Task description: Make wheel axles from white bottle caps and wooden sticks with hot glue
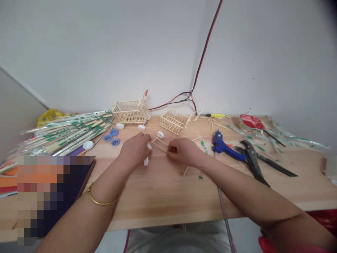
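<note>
At frame centre, the left hand (pixel 135 149) pinches a white cap (pixel 149 146). The right hand (pixel 183 151) grips the thin sticks (pixel 159 144) joined to it, forearms angled inward.

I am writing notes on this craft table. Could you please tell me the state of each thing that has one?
Left hand: closed on the stick frame.
Right hand: pinching the frame's other end.
Stick frame: held just above the table, white caps on its ends.
Left basket: upright.
Right basket: tilted.
Glue gun: lying on its side.
Pliers: lying flat, handles apart.
Tape roll: lying flat.
</note>
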A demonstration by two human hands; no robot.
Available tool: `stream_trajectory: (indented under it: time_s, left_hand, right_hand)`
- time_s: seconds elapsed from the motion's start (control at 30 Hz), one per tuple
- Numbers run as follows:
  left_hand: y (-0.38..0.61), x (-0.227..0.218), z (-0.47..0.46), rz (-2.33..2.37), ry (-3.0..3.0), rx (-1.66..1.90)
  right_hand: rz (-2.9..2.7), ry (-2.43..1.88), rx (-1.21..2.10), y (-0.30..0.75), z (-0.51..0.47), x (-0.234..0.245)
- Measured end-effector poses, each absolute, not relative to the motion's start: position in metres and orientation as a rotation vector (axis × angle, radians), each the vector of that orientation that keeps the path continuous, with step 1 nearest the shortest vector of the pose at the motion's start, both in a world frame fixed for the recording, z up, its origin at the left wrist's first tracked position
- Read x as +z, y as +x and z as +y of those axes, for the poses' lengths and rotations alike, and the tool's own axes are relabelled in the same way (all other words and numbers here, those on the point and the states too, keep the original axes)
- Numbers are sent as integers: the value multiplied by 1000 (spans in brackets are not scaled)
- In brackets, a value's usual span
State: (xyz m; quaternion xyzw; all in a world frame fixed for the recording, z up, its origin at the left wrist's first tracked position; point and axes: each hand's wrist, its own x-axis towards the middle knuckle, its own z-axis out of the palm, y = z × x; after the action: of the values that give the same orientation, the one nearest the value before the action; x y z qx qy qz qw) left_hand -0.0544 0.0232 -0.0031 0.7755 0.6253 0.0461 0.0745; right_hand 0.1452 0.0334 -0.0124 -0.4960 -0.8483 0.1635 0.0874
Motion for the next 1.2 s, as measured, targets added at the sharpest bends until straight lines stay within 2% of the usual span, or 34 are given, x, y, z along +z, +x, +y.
stream_trajectory:
  time_s: [0.67, 1.2]
  left_hand:
    - [-52, 2, 23, 1880, 2293, 84]
    - [-58, -3, 30, 1703, 2308, 158]
  right_hand:
    - [-2417, -1425, 568, 157, 43, -6]
    - [-2484, -1419, 615, 165, 54, -14]
